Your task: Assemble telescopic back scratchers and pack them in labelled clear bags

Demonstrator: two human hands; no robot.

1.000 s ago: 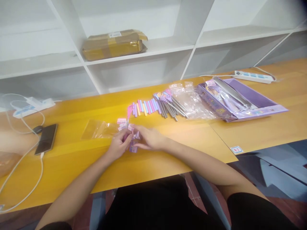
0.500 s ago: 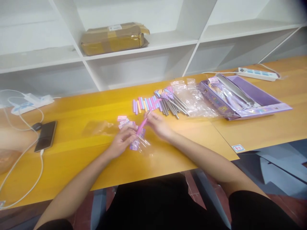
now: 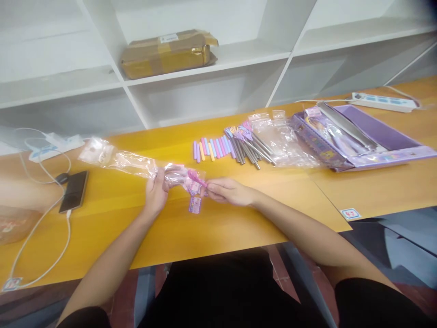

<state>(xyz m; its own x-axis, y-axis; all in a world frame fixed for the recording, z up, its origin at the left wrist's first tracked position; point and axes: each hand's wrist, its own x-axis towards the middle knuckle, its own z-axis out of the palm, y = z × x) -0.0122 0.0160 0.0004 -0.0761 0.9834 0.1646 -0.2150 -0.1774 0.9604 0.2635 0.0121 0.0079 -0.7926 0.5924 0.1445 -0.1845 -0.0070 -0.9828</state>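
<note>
We are pinching a clear bag (image 3: pixel 134 165) in our left hand (image 3: pixel 157 193); our right hand (image 3: pixel 228 191) is pinching a blurred pink tool (image 3: pixel 195 176), hiding its end.

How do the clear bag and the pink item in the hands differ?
The clear bag is see-through; the pink item looks opaque. The clear bag is long and broad, the pink item's visible part shorter and slimmer. The left hand holds the clear bag, the right hand the pink item.

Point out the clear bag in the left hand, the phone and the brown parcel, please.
Clear bag (image 3: pixel 134 164): head view, on its crinkled middle.
Phone (image 3: pixel 74 190): head view, on its dark face.
Brown parcel (image 3: pixel 167 61): head view, on its front side.
</note>
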